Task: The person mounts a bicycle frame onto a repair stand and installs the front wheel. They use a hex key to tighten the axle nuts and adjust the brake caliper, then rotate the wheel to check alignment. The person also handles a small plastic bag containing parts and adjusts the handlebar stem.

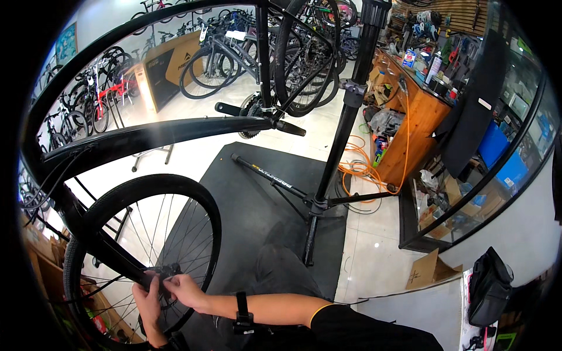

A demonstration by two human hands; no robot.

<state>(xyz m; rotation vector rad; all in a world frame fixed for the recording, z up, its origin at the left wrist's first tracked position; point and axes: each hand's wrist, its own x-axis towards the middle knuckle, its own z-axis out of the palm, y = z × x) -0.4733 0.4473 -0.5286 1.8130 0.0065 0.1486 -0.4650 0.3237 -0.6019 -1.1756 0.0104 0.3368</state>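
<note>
A black bicycle frame point(175, 130) hangs from a repair stand point(345, 123), its front wheel point(214, 219) at the lower left. Both my hands meet at the lower end of the fork point(111, 248), close to the wheel hub point(170, 269). My left hand point(148, 304) is closed around the fork end, thumb up along it. From the right, my right hand point(186, 292) reaches in with fingers pinched together beside the hub. Whatever lies between those fingertips is too small to make out. A black strap point(242, 313) circles my right forearm.
The stand's legs rest on a black mat point(246, 205). An orange hose point(357, 167) coils on the tiles by a wooden workbench point(407, 134) loaded with tools. A glass display case point(468, 205) stands at right. Parked bikes point(234, 58) and a large carton point(167, 67) fill the back.
</note>
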